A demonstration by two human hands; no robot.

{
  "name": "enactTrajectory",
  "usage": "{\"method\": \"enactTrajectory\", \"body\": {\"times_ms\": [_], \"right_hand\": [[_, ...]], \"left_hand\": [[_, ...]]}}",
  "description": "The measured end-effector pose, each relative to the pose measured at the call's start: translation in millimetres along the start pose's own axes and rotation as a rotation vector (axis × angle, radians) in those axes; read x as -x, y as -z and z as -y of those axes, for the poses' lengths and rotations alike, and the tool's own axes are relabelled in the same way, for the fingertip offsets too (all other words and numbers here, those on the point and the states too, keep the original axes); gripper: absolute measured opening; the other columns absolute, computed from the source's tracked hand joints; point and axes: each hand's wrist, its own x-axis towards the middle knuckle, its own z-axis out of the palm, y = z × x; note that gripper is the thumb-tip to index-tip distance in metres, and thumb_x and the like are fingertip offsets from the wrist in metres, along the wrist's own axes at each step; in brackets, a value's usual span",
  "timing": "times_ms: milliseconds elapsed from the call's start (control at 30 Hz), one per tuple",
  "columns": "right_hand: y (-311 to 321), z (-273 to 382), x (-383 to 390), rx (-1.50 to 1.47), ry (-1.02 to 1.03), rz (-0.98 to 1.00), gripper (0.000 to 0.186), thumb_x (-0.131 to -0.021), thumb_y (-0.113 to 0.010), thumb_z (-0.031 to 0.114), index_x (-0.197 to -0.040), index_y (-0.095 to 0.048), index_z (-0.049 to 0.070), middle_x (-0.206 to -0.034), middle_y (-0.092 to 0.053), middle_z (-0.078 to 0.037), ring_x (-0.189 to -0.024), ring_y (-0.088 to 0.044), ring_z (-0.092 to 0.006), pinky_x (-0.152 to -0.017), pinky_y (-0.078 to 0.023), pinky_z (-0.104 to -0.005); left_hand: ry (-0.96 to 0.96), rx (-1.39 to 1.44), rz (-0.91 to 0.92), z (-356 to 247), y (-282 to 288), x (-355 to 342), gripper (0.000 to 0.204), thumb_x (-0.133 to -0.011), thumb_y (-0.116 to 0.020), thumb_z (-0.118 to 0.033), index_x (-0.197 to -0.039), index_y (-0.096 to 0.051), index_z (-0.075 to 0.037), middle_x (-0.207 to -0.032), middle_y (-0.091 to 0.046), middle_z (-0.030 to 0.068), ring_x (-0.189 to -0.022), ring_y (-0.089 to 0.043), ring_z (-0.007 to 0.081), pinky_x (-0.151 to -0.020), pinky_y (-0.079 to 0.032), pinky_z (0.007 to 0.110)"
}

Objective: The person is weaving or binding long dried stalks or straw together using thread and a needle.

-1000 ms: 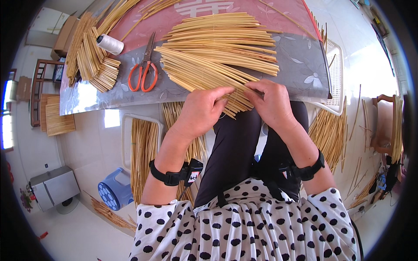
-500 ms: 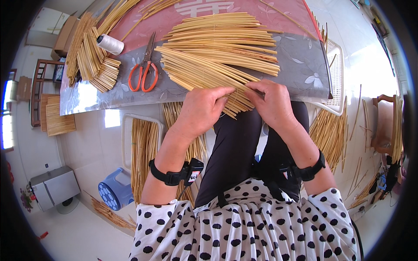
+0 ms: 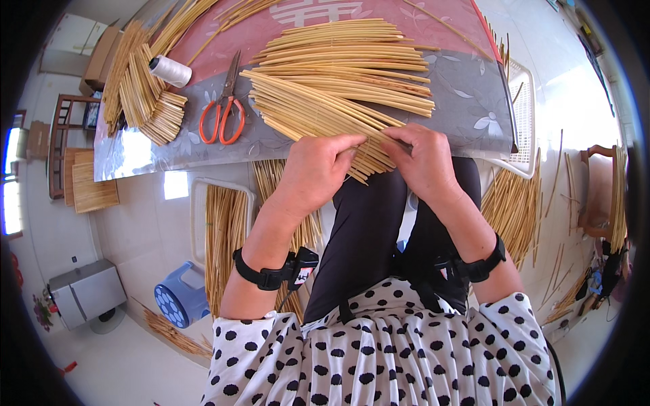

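Note:
Both of my hands grip the near end of a flat bundle of pale straw stalks (image 3: 305, 108) that reaches over the front edge of the table (image 3: 460, 128). My left hand (image 3: 315, 169) pinches it from the left side, thumb and forefinger on the stalks; my right hand (image 3: 420, 159) does the same a little to the right. More stalk bundles (image 3: 338, 44) lie behind it. Scissors with red handles (image 3: 223, 118) and a white thread spool (image 3: 170, 70) rest to the left, beside piles of shorter stalks (image 3: 142, 88).
Long stalks lie in a white tray (image 3: 198, 223) below the table's left and spill from a white basket (image 3: 518, 115) at the right. A blue stool (image 3: 177, 296) lies on the floor at lower left. A wooden chair (image 3: 596, 186) stands at the far right.

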Motion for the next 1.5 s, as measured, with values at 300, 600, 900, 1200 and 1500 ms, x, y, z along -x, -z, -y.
{"method": "enactTrajectory", "body": {"times_ms": [300, 600, 900, 1200, 1500], "right_hand": [[1, 0, -1, -0.015, 0.014, 0.015, 0.017, -0.083, -0.075, 0.013, -0.097, -0.075, 0.003, -0.087, -0.069, -0.018, -0.082, -0.066, -0.0392, -0.072, -0.053, -0.0418], [2, -3, -1, 0.000, 0.050, 0.035, 0.017, -0.082, -0.075, 0.012, -0.096, -0.075, 0.003, -0.085, -0.068, -0.018, -0.080, -0.066, -0.0389, -0.070, -0.053, -0.0420], [2, -5, 0, 0.001, 0.090, 0.022, 0.016, -0.082, -0.074, 0.011, -0.096, -0.074, 0.003, -0.085, -0.069, -0.018, -0.080, -0.067, -0.0387, -0.070, -0.054, -0.0424], [-1, -12, 0, -0.009, 0.129, 0.044, 0.017, -0.084, -0.073, 0.015, -0.096, -0.075, 0.004, -0.085, -0.069, -0.019, -0.080, -0.067, -0.0388, -0.071, -0.055, -0.0435], [1, -7, 1, 0.026, 0.083, 0.086, 0.019, -0.086, -0.071, 0.019, -0.099, -0.075, 0.006, -0.087, -0.069, -0.019, -0.083, -0.067, -0.0393, -0.074, -0.055, -0.0452]], "left_hand": [[0.034, 0.044, -0.044, 4, -7, 1, 0.026, -0.092, -0.063, -0.008, -0.117, -0.072, -0.006, -0.065, -0.060, 0.0123, -0.054, -0.051, 0.0132, -0.057, -0.045, 0.029], [-0.003, 0.067, -0.131, 10, -22, 0, 0.020, -0.092, -0.065, -0.006, -0.111, -0.072, -0.004, -0.073, -0.068, 0.0123, -0.057, -0.056, 0.0111, -0.059, -0.047, 0.028], [0.007, 0.050, -0.177, 8, -27, -3, 0.016, -0.091, -0.068, -0.006, -0.105, -0.072, -0.001, -0.080, -0.073, 0.0142, -0.063, -0.066, 0.0144, -0.062, -0.051, 0.028], [0.041, -0.009, -0.187, -1, -28, -9, 0.012, -0.091, -0.070, -0.009, -0.098, -0.072, 0.000, -0.073, -0.071, 0.0131, -0.061, -0.066, 0.0154, -0.059, -0.050, 0.029], [0.131, -0.049, -0.182, -11, -32, -20, 0.015, -0.091, -0.069, -0.007, -0.086, -0.058, 0.001, -0.062, -0.065, 0.0099, -0.056, -0.065, 0.0176, -0.053, -0.048, 0.032]]}}
